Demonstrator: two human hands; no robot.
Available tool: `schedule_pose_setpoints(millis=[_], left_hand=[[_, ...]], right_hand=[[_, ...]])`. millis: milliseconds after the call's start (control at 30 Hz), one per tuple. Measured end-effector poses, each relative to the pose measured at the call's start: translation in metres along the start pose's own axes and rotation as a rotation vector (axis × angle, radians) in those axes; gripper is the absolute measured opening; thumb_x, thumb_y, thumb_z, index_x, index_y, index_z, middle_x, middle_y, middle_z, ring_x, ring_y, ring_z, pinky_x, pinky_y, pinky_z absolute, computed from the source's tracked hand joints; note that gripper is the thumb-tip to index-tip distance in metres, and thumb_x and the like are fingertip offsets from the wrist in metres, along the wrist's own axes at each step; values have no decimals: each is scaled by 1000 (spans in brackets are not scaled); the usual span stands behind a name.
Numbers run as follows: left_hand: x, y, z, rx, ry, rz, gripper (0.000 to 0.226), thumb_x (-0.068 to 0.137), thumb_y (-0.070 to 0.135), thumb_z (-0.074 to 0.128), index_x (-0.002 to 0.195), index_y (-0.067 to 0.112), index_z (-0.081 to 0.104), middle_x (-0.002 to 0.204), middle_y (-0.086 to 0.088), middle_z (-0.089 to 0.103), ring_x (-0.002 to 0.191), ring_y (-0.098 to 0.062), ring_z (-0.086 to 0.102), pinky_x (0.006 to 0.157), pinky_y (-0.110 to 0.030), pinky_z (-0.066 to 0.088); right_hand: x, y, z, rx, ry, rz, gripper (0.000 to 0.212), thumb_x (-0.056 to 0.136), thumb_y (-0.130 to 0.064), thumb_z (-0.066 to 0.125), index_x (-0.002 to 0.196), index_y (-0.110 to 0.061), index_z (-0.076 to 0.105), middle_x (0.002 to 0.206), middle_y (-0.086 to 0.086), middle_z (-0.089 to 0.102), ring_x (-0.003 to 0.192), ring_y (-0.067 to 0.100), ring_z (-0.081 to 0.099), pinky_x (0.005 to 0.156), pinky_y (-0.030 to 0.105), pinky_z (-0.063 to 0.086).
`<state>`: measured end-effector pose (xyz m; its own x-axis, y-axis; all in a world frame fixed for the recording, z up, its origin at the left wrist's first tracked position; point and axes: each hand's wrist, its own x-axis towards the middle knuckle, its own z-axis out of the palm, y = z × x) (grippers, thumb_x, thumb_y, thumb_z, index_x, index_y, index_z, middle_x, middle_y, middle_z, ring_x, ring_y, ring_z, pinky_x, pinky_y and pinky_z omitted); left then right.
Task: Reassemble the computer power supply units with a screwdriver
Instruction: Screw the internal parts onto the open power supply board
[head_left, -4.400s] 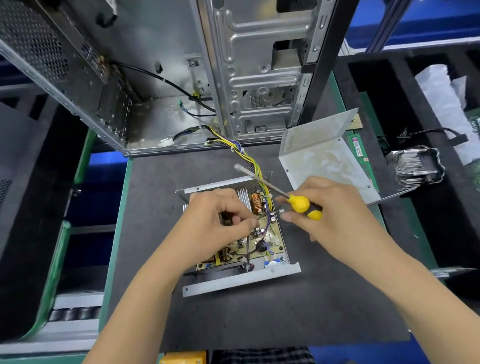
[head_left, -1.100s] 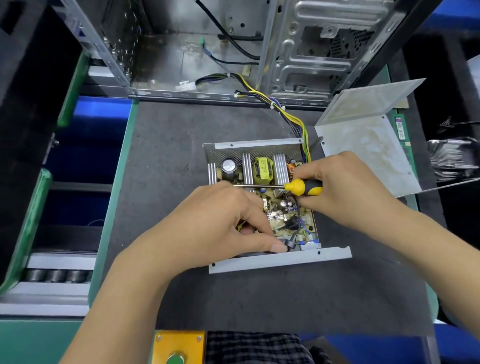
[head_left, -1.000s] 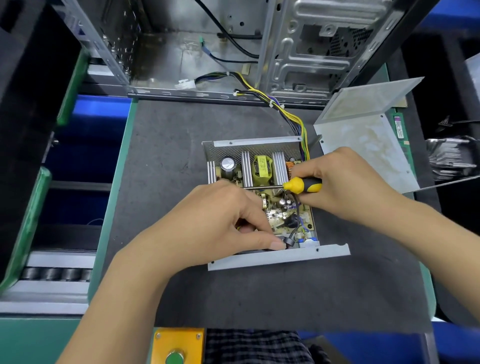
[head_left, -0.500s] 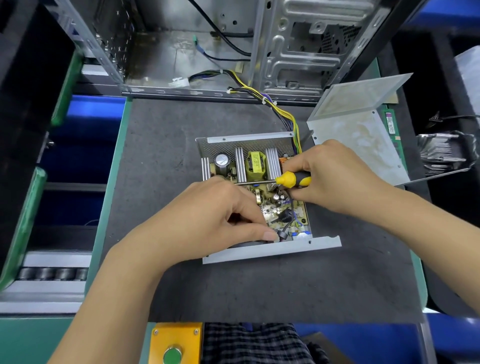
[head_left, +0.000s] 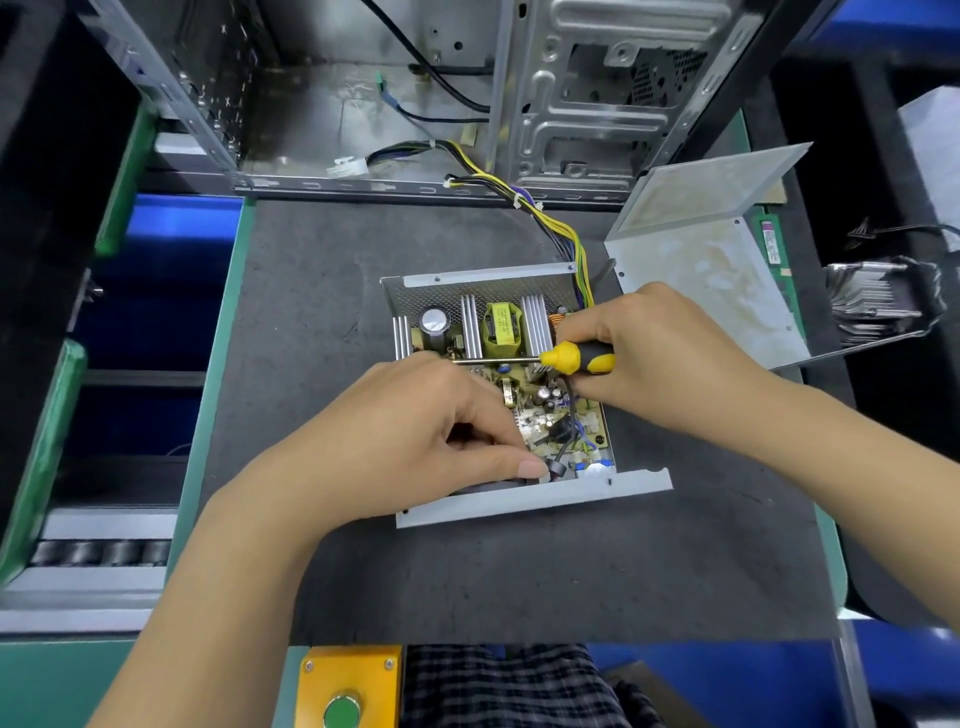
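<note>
An open power supply unit (head_left: 540, 499) lies on the dark mat, its green circuit board (head_left: 550, 415) with heat sinks and a yellow transformer exposed. My left hand (head_left: 415, 441) rests on the board's near left part, fingers curled, thumb touching a black ring on a cable by the front wall; what the fingers pinch is hidden. My right hand (head_left: 660, 353) grips a yellow-and-black screwdriver (head_left: 571, 358) lying almost level, shaft pointing left over the board, tip hidden behind my left hand. The unit's bent metal cover (head_left: 717, 270) lies apart at the right.
An open computer case (head_left: 571, 104) stands behind the mat, and a yellow and black wire bundle (head_left: 566, 234) runs from it into the unit. A finned heat sink (head_left: 878, 306) sits at the far right. A yellow box with a green button (head_left: 343, 691) is at the near edge.
The screwdriver went from angled up over the unit to lying level across the board. My left hand shifted toward the front wall. Over the last second both hands stay almost still.
</note>
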<state>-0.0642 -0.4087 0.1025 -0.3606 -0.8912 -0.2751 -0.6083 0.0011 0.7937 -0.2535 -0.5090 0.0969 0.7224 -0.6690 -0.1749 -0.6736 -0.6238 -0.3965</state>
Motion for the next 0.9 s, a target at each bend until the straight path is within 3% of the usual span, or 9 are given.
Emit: schedule_pose_setpoints(millis=[133,200,300,400,567,700,800,900], left_hand=[[1,3,-1,-9,-26,-20,21,81,51,66,85,34,78,75,12,66,75,-15,61,72,-41,51],[2,7,-2,-72,12,-18,27,81,51,65,88,29,78,78,7,69,76,-17,62,72,-39,50],[6,15,0,-161,147,-11,34,81,55,57,88,28,76,79,6,70,75,-17,63,69,-29,48],[14,21,7,-205,228,-32,21,87,41,66,88,22,75,77,0,69,73,-19,61,67,-24,48],[19,17,9,-358,227,-104,14,91,15,67,84,4,74,69,-7,72,66,-19,70,75,-40,58],[20,17,12,-446,260,-129,11,88,10,70,78,4,71,64,-7,71,58,-16,70,67,-33,60],[20,20,13,-497,292,-150,11,85,10,72,74,8,70,63,-8,71,58,-18,70,65,-30,60],[20,23,14,-501,301,-162,11,83,10,74,74,7,70,63,-8,71,59,-18,70,66,-31,61]], right_hand=[[-7,6,-6,33,-14,-55,15,73,-8,69,78,-22,69,63,-8,57,62,17,51,58,36,48],[-8,10,-11,40,-17,-98,15,75,-6,69,83,-18,71,76,-5,62,72,22,56,63,41,49],[-8,13,-17,88,31,-144,3,80,-12,71,81,-14,70,74,-6,59,69,21,54,61,43,47],[-6,13,-21,139,32,-159,10,83,-22,69,80,-13,66,73,-7,56,68,20,53,61,43,46],[-1,12,-25,167,-62,-114,19,82,-29,71,77,-13,63,70,-1,57,66,16,48,61,38,42],[-1,14,-33,242,21,-8,12,78,-28,75,84,-18,71,71,-3,66,66,12,53,60,28,41],[-11,14,-34,563,90,194,7,80,-22,75,87,-22,73,56,-16,60,41,4,44,42,10,31],[-22,6,-29,1018,-28,371,16,82,-20,69,95,-11,70,81,-4,74,32,6,29,36,14,27]])
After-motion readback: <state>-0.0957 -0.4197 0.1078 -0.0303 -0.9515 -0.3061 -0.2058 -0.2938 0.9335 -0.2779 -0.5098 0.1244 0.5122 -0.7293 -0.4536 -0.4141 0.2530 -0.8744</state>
